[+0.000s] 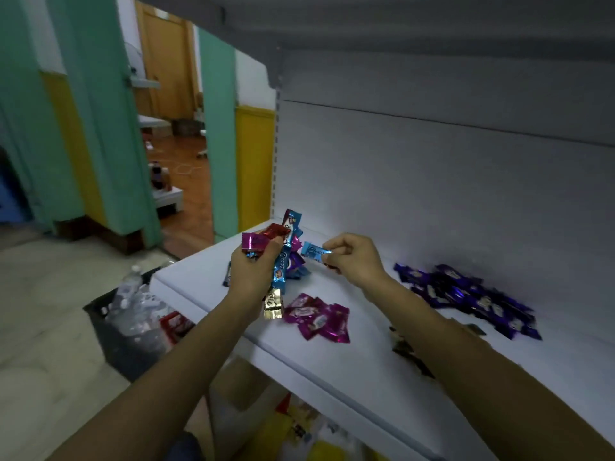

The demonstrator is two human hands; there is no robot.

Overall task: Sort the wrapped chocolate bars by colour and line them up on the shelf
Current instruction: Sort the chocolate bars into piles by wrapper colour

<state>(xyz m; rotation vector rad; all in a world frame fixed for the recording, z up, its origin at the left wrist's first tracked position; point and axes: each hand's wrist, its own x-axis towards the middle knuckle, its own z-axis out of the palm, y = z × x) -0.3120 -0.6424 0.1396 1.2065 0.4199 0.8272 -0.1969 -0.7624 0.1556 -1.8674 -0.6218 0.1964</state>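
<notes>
Magenta foil lies nearest: a small heap of magenta bars [316,319] sits close to the front edge of the white shelf [349,371]. A few dark wrappers [404,346] lie to its right, partly hidden by a forearm. Just beyond, the left grip [253,271] is closed round a mixed bunch [283,261] of blue, red, pink and gold bars, held above the shelf. To its right, the right grip [349,261] pinches one light-blue bar [314,252] by its end, probably the one being picked out. Farther right lies a purple pile [466,297]. No blue group shows on the shelf yet. The bar is best laid flat on bare shelf between the magenta and purple heaps, square to the back panel [432,194], with the left grip firm so nothing slips.
</notes>
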